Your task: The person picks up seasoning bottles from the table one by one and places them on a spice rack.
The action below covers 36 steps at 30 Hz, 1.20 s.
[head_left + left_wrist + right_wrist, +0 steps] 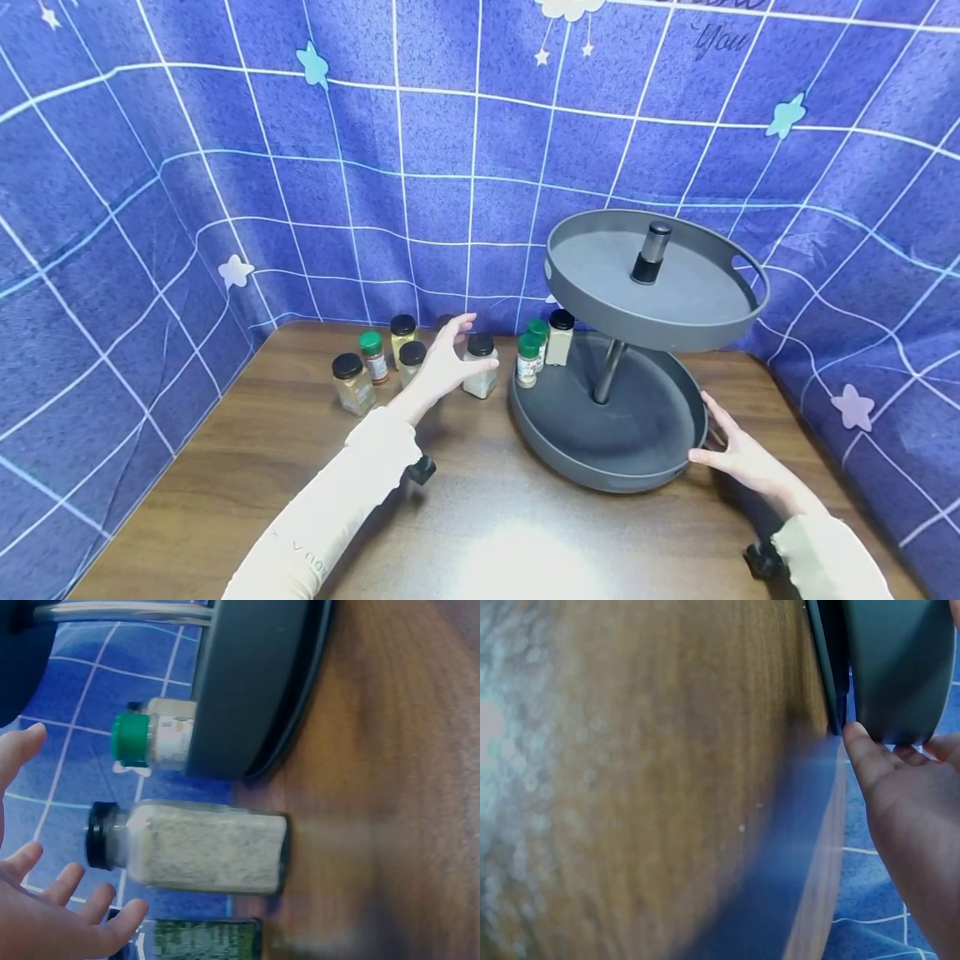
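Note:
My left hand [444, 367] hovers with spread fingers around a spice jar [480, 383] that stands on the table. This jar has a black cap and pale speckled contents; in the left wrist view the hand shows apart from it. A two-tier grey turntable [611, 482] stands to the right. My right hand [746, 460] touches the outer wall of its lower tray with thumb and fingertips, as the right wrist view also shows. On that tray's left side sit two green-capped spice bottles [527, 372] and a black-capped jar [559, 343].
Left of my left hand stand several more jars: a black-capped one [353, 388], a green-capped one [373, 363] and a yellowish one [402, 335]. A jar of green herbs [210, 940] is partly hidden behind the hand. Blue gridded cloth [435, 208] hangs behind the wooden table [337, 467].

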### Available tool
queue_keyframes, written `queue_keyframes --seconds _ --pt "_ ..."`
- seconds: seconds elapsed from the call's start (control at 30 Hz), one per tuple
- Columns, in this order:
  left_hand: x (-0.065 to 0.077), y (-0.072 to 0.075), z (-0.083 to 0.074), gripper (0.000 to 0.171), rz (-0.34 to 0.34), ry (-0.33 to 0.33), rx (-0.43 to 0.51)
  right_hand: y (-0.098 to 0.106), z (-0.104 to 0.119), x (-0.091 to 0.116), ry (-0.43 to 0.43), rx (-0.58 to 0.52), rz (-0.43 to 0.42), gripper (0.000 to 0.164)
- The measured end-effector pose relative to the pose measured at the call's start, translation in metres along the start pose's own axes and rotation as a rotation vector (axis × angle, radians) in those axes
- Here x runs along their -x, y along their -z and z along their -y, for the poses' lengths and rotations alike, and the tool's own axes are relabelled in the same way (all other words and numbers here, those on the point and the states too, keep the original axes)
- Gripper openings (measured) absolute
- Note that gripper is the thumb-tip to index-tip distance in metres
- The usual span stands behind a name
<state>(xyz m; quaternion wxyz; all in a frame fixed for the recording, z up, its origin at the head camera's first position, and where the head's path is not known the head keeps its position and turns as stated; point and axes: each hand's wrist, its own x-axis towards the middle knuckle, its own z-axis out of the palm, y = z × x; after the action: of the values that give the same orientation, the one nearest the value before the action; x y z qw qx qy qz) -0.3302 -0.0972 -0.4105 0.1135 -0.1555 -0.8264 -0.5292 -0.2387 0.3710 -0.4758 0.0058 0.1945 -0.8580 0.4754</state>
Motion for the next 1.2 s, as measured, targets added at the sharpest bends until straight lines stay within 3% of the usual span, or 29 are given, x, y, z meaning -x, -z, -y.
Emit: queue_keyframes --seconds 0.2,0.43,0.6,0.77,1.0,1.2 --pt "0.0 -0.009 0.013 0.087 -0.029 0.035 -0.024 0.0 0.0 0.0 -0.002 -0.01 0.001 0.093" --pt "-0.001 -0.019 0.023 0.086 -0.082 -0.011 -0.02 0.0 0.001 -0.001 0.002 -0.014 0.004 0.093" --pt "-0.004 -0.023 0.031 0.086 -0.077 0.015 -0.017 0.0 0.001 -0.001 -0.004 -0.023 0.005 0.093" --pt "-0.006 -0.026 0.039 0.082 -0.072 0.002 -0.004 -0.001 0.001 -0.001 0.006 -0.036 0.004 0.092" --pt "-0.005 -0.03 0.042 0.079 -0.064 0.015 0.06 -0.001 -0.001 -0.001 0.0 -0.021 0.001 0.093" --pt "-0.004 -0.032 0.045 0.08 -0.057 0.002 0.049 0.001 0.0 -0.001 -0.023 -0.003 0.002 0.094"
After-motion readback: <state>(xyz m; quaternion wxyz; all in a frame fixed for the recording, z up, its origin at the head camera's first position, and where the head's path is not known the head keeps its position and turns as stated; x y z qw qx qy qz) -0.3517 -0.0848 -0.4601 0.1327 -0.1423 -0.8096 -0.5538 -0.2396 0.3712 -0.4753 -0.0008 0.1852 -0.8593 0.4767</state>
